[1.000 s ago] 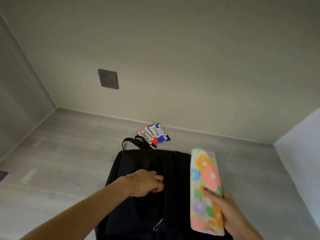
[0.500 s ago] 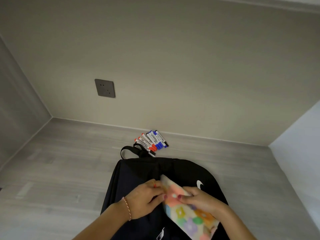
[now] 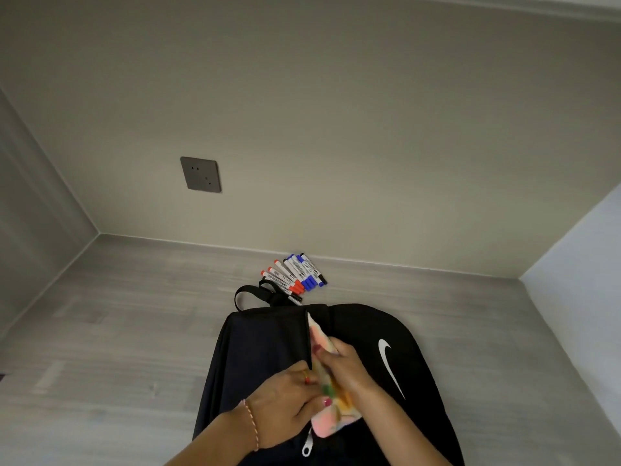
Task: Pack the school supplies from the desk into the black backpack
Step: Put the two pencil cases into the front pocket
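backpack lies flat on the grey bench, its zip opening spread by the left hand; right hand fingers clasp the floral pencil case, half inside. markers lie beyond by the wall, with bare bench either side.

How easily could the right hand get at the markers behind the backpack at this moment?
Probably not at once. The right hand is busy pushing the floral pencil case into the black backpack. The markers lie uncovered on the desk beyond the bag, so the way is free once it lets go.
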